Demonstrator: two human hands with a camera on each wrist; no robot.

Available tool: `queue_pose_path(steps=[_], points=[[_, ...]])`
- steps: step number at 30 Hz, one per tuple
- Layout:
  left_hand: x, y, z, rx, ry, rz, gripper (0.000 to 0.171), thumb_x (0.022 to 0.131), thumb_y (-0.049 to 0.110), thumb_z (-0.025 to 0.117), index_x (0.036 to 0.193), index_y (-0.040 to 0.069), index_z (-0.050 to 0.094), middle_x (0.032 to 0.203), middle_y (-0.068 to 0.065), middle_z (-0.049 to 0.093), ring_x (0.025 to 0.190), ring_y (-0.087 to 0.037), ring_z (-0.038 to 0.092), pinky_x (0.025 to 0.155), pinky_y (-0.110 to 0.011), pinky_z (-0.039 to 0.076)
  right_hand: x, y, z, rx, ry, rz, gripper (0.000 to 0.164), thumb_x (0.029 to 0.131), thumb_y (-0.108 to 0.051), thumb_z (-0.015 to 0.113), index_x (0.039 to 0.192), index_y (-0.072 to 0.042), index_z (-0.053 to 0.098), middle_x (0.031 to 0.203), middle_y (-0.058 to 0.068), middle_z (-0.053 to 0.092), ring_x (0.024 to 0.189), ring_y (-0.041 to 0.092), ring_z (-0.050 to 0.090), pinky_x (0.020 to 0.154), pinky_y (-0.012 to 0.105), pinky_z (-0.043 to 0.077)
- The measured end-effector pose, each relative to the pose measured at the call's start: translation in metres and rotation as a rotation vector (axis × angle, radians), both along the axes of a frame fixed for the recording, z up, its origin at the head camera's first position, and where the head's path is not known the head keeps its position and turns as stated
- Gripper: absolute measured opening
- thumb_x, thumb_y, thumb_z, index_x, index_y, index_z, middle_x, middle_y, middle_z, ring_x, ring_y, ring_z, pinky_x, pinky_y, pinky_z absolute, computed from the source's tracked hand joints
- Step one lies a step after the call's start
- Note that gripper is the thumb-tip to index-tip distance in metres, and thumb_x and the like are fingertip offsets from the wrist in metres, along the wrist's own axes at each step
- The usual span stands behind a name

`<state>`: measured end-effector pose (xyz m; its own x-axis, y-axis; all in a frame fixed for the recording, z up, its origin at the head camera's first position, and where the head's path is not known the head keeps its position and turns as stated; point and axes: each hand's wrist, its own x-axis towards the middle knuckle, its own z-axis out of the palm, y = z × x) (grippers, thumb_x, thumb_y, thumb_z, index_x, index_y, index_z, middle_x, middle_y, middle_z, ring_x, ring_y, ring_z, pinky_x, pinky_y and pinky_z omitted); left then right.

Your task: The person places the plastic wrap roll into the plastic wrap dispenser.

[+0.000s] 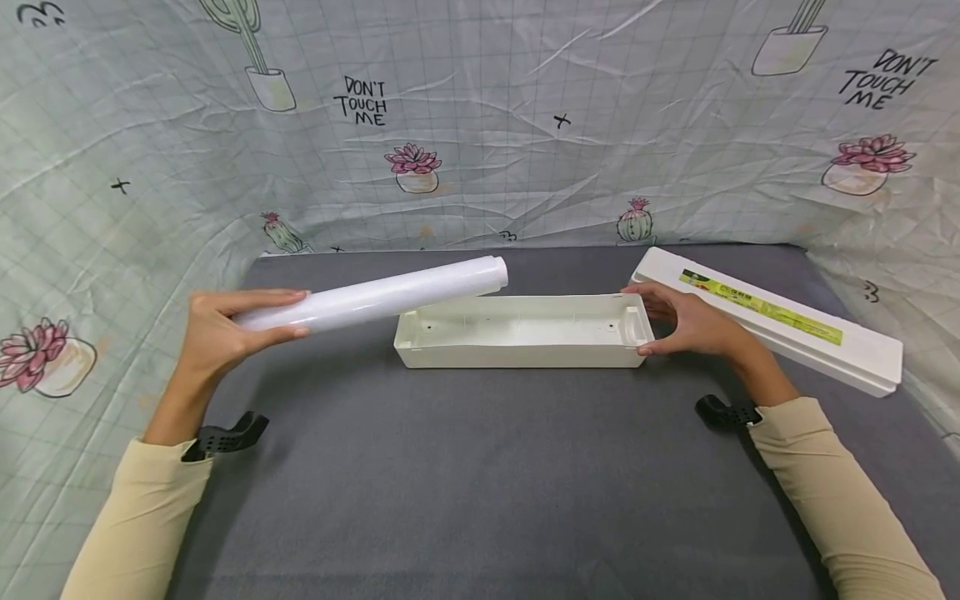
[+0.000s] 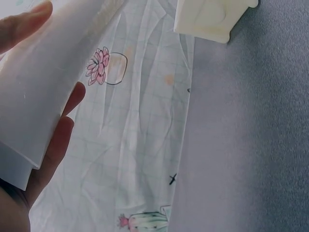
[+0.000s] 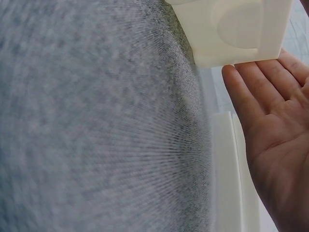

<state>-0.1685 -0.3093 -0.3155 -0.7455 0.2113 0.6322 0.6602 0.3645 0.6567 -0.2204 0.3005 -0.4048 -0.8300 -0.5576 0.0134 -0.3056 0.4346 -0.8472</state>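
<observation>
My left hand [image 1: 213,329] grips a glossy white roll of plastic wrap [image 1: 382,292] by its left end, thumb on the near side and fingers on the far side. The roll is held up at a tilt, its right end higher and overlapping the back left of a white open box [image 1: 517,357] in the head view. My right hand [image 1: 686,321] holds that long box at its right end, thumb at the near corner and fingertips at the far one. In the right wrist view, fingertips meet the edge of the box's end wall [image 3: 236,29].
A long white lid [image 1: 765,321] with a yellow-green label lies slantwise at the right, behind the right hand. Grey cloth [image 1: 480,475] covers the table. A patterned sheet [image 1: 480,125] hangs behind it and along both sides.
</observation>
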Motion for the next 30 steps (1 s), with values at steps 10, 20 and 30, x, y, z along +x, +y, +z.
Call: queue_pose_path(steps=[10, 20, 30], points=[[-0.005, 0.000, -0.005, 0.031, -0.022, -0.028, 0.047, 0.051, -0.030, 0.084, 0.095, -0.014, 0.076, 0.093, -0.022, 0.076, 0.088, -0.012, 0.076, 0.075, -0.016, 0.057, 0.000, -0.001, 0.000, 0.014, -0.004, -0.007, 0.089, 0.078, -0.001, 0.086, 0.154, -0.007, 0.039, 0.154, 0.015, 0.044, 0.138, 0.001, 0.041, 0.105, 0.008, 0.036], [-0.009, 0.010, -0.005, -0.039, -0.116, 0.036, 0.045, 0.060, -0.016, 0.091, 0.102, -0.007, 0.078, 0.098, -0.008, 0.078, 0.093, -0.007, 0.075, 0.077, -0.015, 0.056, 0.002, 0.000, -0.001, -0.015, 0.006, 0.013, 0.088, 0.079, 0.001, 0.085, 0.153, -0.004, 0.038, 0.153, 0.018, 0.044, 0.133, -0.007, 0.042, 0.104, 0.008, 0.037], [-0.017, 0.028, -0.008, -0.018, -0.075, -0.010, 0.046, 0.058, -0.018, 0.091, 0.100, -0.005, 0.080, 0.096, -0.009, 0.078, 0.092, -0.008, 0.075, 0.075, -0.017, 0.057, 0.000, -0.001, 0.000, 0.010, -0.001, -0.001, 0.088, 0.079, -0.001, 0.086, 0.153, -0.005, 0.038, 0.154, 0.014, 0.044, 0.144, 0.037, 0.038, 0.104, 0.008, 0.036]])
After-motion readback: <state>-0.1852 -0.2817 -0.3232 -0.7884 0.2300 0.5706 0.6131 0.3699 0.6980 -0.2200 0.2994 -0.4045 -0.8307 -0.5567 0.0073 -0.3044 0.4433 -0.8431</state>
